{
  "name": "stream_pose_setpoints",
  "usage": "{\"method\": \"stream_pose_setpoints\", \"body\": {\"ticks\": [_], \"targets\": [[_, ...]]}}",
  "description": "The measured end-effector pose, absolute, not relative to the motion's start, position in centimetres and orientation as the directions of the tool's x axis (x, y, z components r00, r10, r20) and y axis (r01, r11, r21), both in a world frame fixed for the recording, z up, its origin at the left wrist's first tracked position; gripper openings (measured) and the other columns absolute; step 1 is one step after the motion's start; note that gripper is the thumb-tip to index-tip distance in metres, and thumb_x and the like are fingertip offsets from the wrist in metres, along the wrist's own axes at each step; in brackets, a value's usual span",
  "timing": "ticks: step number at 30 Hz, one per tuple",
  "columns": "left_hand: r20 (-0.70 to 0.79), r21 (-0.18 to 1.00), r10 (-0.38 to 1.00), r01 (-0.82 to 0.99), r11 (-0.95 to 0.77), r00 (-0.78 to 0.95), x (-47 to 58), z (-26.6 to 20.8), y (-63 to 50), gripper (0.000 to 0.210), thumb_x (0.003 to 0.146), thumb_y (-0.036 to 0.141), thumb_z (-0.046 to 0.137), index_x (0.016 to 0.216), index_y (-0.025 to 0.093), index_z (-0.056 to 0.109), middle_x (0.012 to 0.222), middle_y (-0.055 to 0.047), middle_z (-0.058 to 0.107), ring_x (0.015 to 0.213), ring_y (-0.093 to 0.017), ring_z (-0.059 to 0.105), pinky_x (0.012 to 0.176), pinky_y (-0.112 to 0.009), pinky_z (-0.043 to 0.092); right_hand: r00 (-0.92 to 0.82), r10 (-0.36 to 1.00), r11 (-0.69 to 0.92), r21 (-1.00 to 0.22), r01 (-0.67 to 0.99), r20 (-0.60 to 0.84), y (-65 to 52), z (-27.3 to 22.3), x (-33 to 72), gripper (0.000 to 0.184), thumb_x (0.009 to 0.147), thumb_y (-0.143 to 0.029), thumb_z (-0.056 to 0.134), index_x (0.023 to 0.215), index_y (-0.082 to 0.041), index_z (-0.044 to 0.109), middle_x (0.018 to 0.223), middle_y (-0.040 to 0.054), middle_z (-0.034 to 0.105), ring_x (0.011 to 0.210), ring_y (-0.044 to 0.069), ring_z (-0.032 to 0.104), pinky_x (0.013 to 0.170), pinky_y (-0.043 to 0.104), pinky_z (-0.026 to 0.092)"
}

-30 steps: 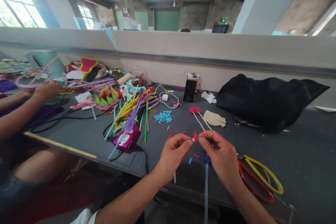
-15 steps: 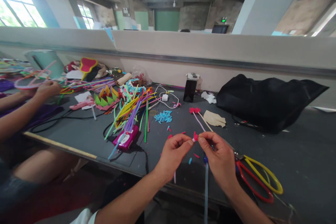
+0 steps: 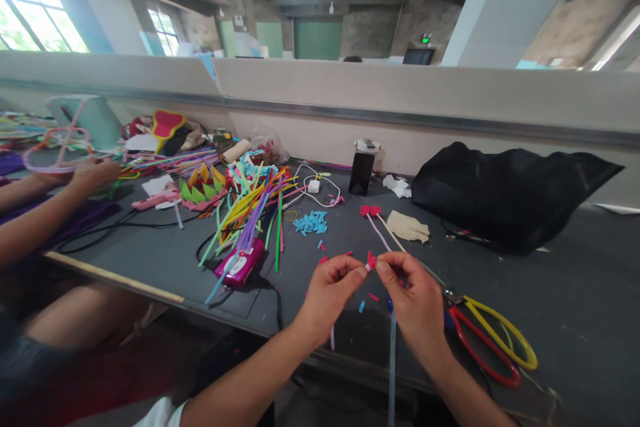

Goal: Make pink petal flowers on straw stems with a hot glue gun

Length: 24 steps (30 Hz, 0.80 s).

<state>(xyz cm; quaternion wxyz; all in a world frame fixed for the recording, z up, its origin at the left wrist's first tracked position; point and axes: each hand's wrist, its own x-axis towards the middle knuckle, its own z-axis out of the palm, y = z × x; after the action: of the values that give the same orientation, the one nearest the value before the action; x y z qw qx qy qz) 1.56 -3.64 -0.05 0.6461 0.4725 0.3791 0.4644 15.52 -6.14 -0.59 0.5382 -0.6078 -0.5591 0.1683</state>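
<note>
My left hand (image 3: 333, 293) pinches a pale pink pipe cleaner (image 3: 369, 267) between thumb and forefinger, red pieces at its tip. Against that tip, my right hand (image 3: 413, 290) closes thumb and forefinger on a small red pipe cleaner piece (image 3: 371, 259). A pale stem (image 3: 333, 337) shows below my left hand. Behind my fingers lies a finished red flower (image 3: 370, 211) with two light stems. Loose red bits (image 3: 373, 297) and a blue bit (image 3: 361, 307) lie under my hands. A translucent stick (image 3: 393, 360) runs from a blue part mostly hidden by my right hand.
Scissors with red and yellow handles (image 3: 493, 340) lie right of my right hand. A pile of blue pieces (image 3: 311, 222), a bundle of coloured pipe cleaners (image 3: 245, 213) and a purple box (image 3: 241, 263) are left. A black bag (image 3: 500, 193) stands right. Another person's hand (image 3: 97, 173) works far left.
My hands hold almost the same pose, with the red piece still at the tip. At far left, the other person's pink wire frame has been raised and turned.
</note>
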Motion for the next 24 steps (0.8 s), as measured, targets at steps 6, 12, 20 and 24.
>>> {"method": "stream_pose_setpoints", "body": {"ticks": [6,12,20,24], "targets": [[-0.102,0.939,0.941,-0.280,0.198,0.322,1.5,-0.3,-3.5,0.024,0.076,0.038,0.071,0.073,0.016,0.063,0.050,0.008,0.038,0.045,-0.005,0.026,0.044,-0.022,0.016,0.300,0.873,0.213,-0.853,0.476,0.385,-6.3,-0.2,15.7,0.025,0.088,-0.045,0.058,0.094,-0.022,0.066,0.089,0.0019,0.069,0.077,0.016,0.061,0.072,0.029,0.047],[-0.158,0.865,0.901,-0.384,0.323,0.403,1.3,-0.5,-3.2,0.023,0.077,0.037,0.070,0.075,0.015,0.062,0.052,0.009,0.032,0.044,-0.004,0.018,0.042,-0.023,0.008,0.351,0.864,0.221,-0.897,0.382,0.362,-6.3,-0.6,16.8,0.028,0.086,-0.043,0.061,0.104,-0.022,0.066,0.095,0.0046,0.070,0.082,0.019,0.063,0.076,0.031,0.048],[-0.140,0.852,0.894,-0.407,0.328,0.426,1.3,-0.7,-3.1,0.025,0.078,0.038,0.070,0.075,0.016,0.060,0.052,0.009,0.031,0.044,-0.004,0.017,0.043,-0.023,0.008,0.267,0.878,0.246,-0.852,0.462,0.398,-6.5,0.1,16.6,0.024,0.086,-0.042,0.061,0.097,-0.022,0.069,0.091,0.0036,0.070,0.075,0.017,0.062,0.071,0.030,0.050],[-0.121,0.880,0.905,-0.378,0.287,0.407,1.3,-0.6,-3.2,0.028,0.076,0.041,0.072,0.074,0.016,0.059,0.050,0.010,0.030,0.044,-0.004,0.017,0.043,-0.023,0.009,0.236,0.860,0.276,-0.802,0.530,0.452,-6.6,0.6,16.3,0.020,0.086,-0.039,0.061,0.094,-0.023,0.070,0.094,0.0030,0.070,0.081,0.017,0.063,0.073,0.029,0.049]]}}
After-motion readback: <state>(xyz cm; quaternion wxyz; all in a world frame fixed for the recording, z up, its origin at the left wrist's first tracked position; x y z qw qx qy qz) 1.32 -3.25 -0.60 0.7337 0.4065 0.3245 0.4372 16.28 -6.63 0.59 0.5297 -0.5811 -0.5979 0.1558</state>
